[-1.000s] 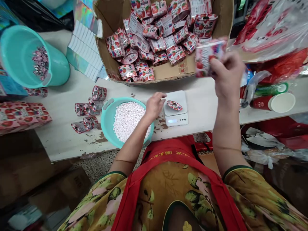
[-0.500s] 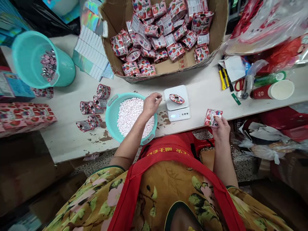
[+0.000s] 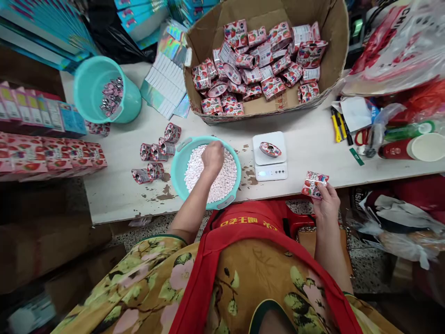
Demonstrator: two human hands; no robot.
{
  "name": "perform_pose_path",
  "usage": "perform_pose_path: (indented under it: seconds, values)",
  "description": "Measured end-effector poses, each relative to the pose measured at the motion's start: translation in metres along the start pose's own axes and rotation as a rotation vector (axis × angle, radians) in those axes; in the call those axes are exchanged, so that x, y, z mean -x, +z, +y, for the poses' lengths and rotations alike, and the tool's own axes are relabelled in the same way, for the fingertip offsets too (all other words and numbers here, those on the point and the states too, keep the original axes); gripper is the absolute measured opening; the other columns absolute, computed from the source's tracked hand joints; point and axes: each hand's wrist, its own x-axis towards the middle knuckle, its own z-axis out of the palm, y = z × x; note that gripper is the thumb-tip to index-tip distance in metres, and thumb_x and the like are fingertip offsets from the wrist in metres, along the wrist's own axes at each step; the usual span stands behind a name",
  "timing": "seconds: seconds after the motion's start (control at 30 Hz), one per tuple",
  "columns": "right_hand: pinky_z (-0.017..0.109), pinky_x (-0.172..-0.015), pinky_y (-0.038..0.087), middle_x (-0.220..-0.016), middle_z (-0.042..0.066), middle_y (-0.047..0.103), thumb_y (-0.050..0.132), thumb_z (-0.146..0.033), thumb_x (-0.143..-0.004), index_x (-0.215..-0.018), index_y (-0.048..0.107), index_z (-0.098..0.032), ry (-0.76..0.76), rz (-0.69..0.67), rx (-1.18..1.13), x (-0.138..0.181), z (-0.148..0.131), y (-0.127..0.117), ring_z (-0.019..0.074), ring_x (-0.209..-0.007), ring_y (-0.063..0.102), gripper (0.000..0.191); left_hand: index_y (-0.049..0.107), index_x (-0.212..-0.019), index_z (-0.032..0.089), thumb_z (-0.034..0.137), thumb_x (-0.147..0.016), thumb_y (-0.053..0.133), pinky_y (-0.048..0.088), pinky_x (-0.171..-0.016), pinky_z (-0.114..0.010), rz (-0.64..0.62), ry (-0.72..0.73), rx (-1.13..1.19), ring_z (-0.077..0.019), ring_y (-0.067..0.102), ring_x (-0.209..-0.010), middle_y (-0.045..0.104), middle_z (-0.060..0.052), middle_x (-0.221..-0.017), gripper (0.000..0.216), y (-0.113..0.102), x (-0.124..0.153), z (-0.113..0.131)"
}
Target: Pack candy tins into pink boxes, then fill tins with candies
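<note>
While the left hand point(image 3: 212, 157) is dipping, fingers curled, into the teal basin point(image 3: 181, 160) of small white pellets point(image 3: 222, 178), the right hand point(image 3: 327, 202) is pinching a strawberry-print tin point(image 3: 314, 183) by its edges at the table's near edge; likely light, rigid, slippery. Matching tins are filling the cardboard box point(image 3: 333, 28); one is sitting on the scale point(image 3: 269, 160).

Head camera looks steeply down, close over the table point(image 3: 306, 139).

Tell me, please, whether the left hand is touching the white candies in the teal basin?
Touching. The head view shows the left hand lowered into the teal basin, its fingers resting on the white candies with no gap visible.
</note>
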Motion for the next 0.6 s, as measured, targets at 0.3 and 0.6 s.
perform_pose_path:
  seconds: [0.3, 0.6]
  values:
    - [0.021, -0.056, 0.060, -0.091, 0.000, 0.075, 0.093, -0.026, -0.051, -0.096, 0.072, -0.018, 0.030, -0.110, 0.050, -0.002, -0.006, 0.046, 0.0122, -0.072, 0.070, 0.050, 0.071, -0.116, 0.023, 0.028, -0.095, 0.050, 0.047, -0.087, -0.032, -0.268, -0.015, 0.039, -0.0287, 0.067, -0.109, 0.076, -0.010, -0.113, 0.029, 0.028, 0.030, -0.069]
    - [0.017, -0.049, 0.053, -0.094, 0.001, 0.074, 0.094, -0.028, -0.051, -0.099, 0.071, -0.017, 0.041, -0.099, 0.083, -0.004, -0.003, 0.041, 0.0121, -0.072, 0.069, 0.054, 0.066, -0.121, 0.016, 0.025, -0.090, 0.055, 0.046, -0.079, -0.036, -0.296, -0.061, -0.077, -0.0343, 0.068, -0.102, 0.075, -0.016, -0.105, 0.034, 0.004, 0.029, -0.068]
